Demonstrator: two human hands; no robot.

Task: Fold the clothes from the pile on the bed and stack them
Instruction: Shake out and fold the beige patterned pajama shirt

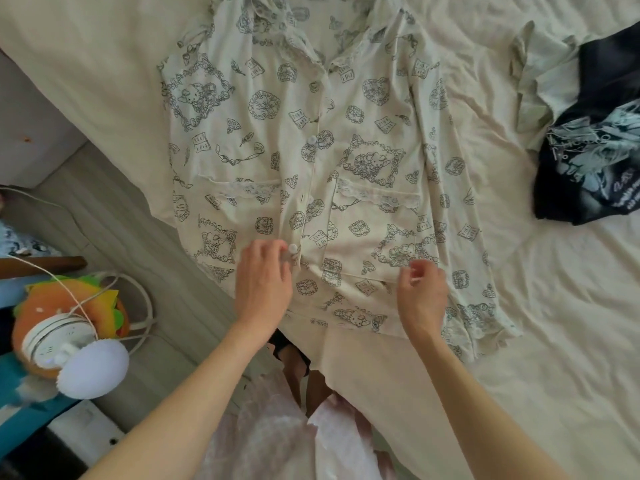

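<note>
Cream printed pajama shirt (311,161) lies flat, front up, on the bed (519,306), collar away from the person, hem at the near edge. 2 lace-trimmed pockets on the lower front. Left hand (263,282) rests near the hem at the button placket, fingers curled at the lowest button (293,248); pinching fabric or just touching, cannot tell. Right hand (422,289) pinches the fabric below the right-side pocket (374,233), fingers curled. Dark printed garment (595,150) crumpled with a pale one, well apart at right. Plush toy (69,306) on the floor, left.
</note>
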